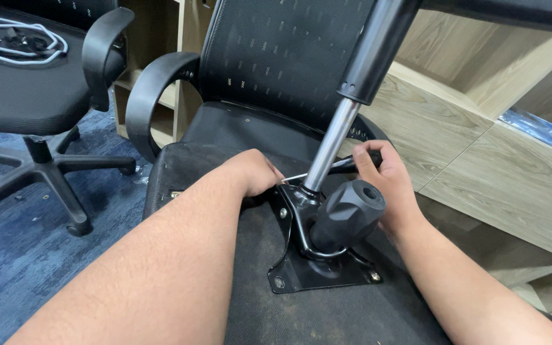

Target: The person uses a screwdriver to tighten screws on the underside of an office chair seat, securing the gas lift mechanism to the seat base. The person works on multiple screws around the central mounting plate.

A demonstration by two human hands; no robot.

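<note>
Hands work at the overturned chair's mechanism plate (pixel 317 271); right hand (pixel 384 185), at two o'clock, has fingers clamped on a thin tool (pixel 352 163) for leverage; left hand (pixel 253 172), at ten o'clock, has fingers curled together, steadying the gas cylinder (pixel 330 144).

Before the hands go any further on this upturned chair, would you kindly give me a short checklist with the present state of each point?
1. Right hand grips the black tool handle: ok.
2. Left hand rests by the tool's thin metal shaft: ok.
3. Tool tip seated on a fastener: cannot tell, hidden behind the hand.
4. Black mounting plate lies flat on the seat underside: ok.
5. Gas cylinder sits in the plate's socket: ok.
6. Corner screws tight: cannot tell.
</note>
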